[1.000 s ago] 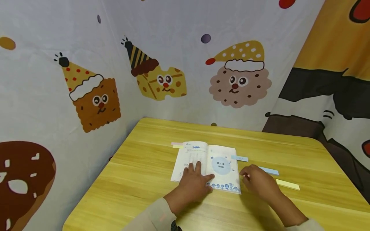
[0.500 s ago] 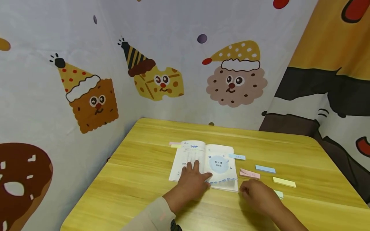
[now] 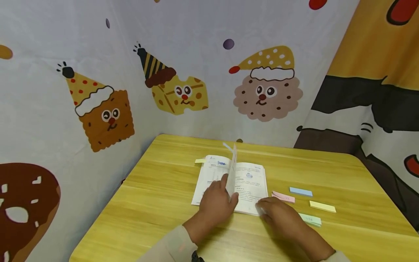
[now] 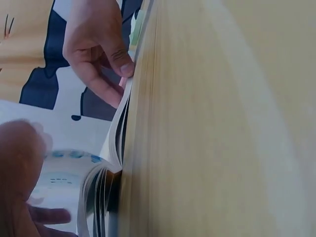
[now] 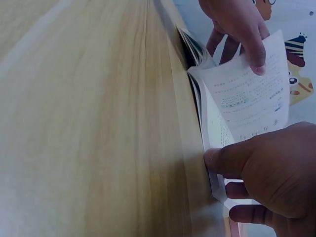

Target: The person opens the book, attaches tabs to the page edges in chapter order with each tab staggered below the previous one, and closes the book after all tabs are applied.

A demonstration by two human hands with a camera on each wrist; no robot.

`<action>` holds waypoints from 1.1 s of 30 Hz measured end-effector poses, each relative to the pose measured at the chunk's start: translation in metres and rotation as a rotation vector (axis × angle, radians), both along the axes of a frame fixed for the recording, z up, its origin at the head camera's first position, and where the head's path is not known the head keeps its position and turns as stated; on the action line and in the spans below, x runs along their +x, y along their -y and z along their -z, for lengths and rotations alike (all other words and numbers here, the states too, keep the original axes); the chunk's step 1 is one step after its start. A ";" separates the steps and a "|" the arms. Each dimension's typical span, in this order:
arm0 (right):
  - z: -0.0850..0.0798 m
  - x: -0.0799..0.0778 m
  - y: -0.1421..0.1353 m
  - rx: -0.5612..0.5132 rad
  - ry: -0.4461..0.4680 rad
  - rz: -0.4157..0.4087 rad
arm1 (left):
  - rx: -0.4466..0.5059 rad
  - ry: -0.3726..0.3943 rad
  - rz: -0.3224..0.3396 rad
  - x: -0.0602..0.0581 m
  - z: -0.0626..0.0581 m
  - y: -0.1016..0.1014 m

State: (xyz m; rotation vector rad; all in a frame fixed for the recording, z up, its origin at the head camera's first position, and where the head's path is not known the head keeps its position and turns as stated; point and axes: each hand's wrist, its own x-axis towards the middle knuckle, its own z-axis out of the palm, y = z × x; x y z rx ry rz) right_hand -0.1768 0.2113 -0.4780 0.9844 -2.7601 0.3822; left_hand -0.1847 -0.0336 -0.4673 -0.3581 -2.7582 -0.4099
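Observation:
An open book (image 3: 253, 174) lies on the table, one of its pages (image 3: 232, 171) raised nearly upright along the spine. A blue tab (image 3: 227, 146) juts from that raised page. My left hand (image 3: 214, 205) is over the left-hand side of the book and holds the raised page, the thumb on its printed face in the right wrist view and the fingers behind it. At the lower right corner of the book, my right hand (image 3: 283, 216) pinches the page edges, thumb (image 5: 215, 159) on the near edge. A yellow tab (image 3: 200, 161) sticks out at the book's left edge.
Right of the book lie four-cornered paper strips: pink (image 3: 283, 197), blue (image 3: 300, 191), yellow (image 3: 322, 206) and green (image 3: 310, 219), the green close beside my right hand. Behind the wooden table (image 3: 176, 153) hangs a cartoon-printed cloth (image 3: 216, 127).
The page with the blue tab has swung up from the right side to nearly upright, uncovering a text page. My right hand has moved left onto the book's corner; my left thumb now meets the page.

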 end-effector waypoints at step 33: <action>-0.013 -0.005 0.010 -0.189 -0.205 0.190 | -0.266 0.100 0.178 -0.001 0.000 0.004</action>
